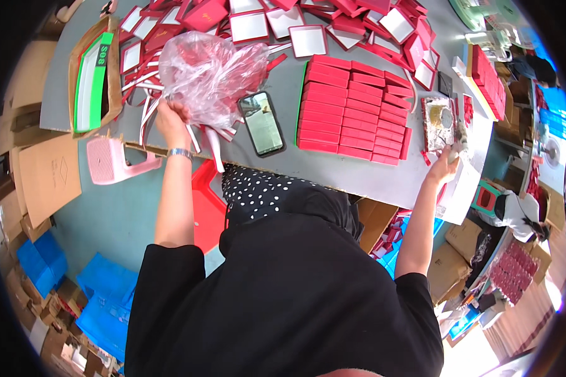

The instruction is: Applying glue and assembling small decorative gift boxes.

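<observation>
My left hand is at the front left of the grey table, fingers curled in among white-and-red ribbons. What it grips is hard to make out. Touching or just beside those fingers is a crumpled clear plastic bag with ribbons in and under it. On the far right, my right hand closes on a whitish, crusted tool that looks like a brush. Just left of that tool lies a smeared, glue-crusted tray. A phone with its screen lit lies between my hands.
Small red boxes stand stacked in rows mid-table. Open red boxes with white insides pile up at the back. A carton with a green-edged piece sits left. Beside the table stand a pink stool and a red stool.
</observation>
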A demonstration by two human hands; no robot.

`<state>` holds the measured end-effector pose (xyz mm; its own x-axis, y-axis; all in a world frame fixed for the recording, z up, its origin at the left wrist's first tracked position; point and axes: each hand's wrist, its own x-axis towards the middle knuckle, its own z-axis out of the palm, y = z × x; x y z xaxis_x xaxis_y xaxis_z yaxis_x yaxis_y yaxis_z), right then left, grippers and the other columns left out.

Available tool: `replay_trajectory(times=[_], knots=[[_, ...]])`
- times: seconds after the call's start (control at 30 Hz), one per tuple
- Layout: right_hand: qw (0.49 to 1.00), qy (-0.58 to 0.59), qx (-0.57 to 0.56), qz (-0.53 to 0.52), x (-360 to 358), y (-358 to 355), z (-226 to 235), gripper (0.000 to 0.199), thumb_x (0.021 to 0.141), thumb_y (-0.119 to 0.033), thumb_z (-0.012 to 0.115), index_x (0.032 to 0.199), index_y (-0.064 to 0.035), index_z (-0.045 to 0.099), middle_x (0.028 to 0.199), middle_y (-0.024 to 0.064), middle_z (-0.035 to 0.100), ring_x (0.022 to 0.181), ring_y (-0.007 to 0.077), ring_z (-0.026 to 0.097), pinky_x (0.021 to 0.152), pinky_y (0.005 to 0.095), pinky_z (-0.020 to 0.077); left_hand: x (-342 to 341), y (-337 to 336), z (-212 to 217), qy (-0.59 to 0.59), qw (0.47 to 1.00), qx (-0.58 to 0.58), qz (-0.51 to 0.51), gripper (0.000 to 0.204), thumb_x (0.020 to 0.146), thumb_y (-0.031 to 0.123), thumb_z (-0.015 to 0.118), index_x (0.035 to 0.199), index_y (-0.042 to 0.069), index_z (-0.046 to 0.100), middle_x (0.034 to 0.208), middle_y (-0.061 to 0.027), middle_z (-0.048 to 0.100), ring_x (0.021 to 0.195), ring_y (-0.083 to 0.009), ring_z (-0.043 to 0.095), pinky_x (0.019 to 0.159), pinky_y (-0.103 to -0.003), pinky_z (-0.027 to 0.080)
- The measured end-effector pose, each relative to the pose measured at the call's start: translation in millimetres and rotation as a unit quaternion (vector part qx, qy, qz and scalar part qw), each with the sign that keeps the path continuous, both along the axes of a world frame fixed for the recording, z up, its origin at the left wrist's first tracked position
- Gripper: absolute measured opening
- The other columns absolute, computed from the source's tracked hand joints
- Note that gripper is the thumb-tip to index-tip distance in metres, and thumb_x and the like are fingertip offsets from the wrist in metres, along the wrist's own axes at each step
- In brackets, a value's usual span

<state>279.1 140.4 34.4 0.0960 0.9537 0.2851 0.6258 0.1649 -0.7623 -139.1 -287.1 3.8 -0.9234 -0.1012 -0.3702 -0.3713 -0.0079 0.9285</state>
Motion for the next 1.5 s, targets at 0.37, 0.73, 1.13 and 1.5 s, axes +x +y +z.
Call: replay_trajectory(times=[0.37,0.73,1.13,1.5], knots=[[0.963,0.243,-0.02,0.115,18.6,17.0,11.3,0.032,0.085,-0.011,0.064,0.113,0.0005,0.057,0.097,0.0097,0.063,0.076,0.0151,0.06,0.064,0.0263,0.0521,15.2,38.7,50.1,0.104,0.994,0.027,0.007,0.036,0.092,0.03,0.041,0.067,0.007,0.053,0.059,-0.0049,0.056,0.05,-0.0128,0.051,0.05,-0.025,0.039],[0.829,0.415,-0.284,0.246,71.3,-7.2,70.5,0.026,0.087,-0.016,0.055,0.107,0.0014,0.055,0.1,0.0127,0.062,0.088,0.0219,0.061,0.081,0.0375,0.0484,195.8,157.6,41.7,0.246,0.769,-0.042,-0.588,0.011,0.083,0.018,0.061,0.083,0.007,0.062,0.076,-0.0056,0.06,0.069,-0.0182,0.057,0.067,-0.031,0.046],[0.795,0.173,-0.476,0.335,83.2,-86.3,55.5,0.031,0.079,-0.01,0.055,0.108,0.0005,0.057,0.102,0.0083,0.062,0.098,0.018,0.057,0.092,0.0328,0.0414,246.5,234.3,-9.0,0.495,0.575,-0.114,-0.641,0.018,0.075,0.02,0.068,0.083,0.009,0.056,0.082,-0.0042,0.051,0.081,-0.0233,0.05,0.072,-0.035,0.043],[0.8,0.152,-0.443,0.376,76.4,-104.8,19.0,0.035,0.089,-0.016,0.057,0.117,0.0014,0.05,0.095,0.0049,0.06,0.087,0.0123,0.057,0.08,0.0283,0.0459,241.9,236.3,-7.3,0.476,0.587,-0.106,-0.647,0.024,0.071,0.024,0.07,0.078,0.008,0.054,0.084,-0.0058,0.048,0.083,-0.0242,0.049,0.075,-0.036,0.044]])
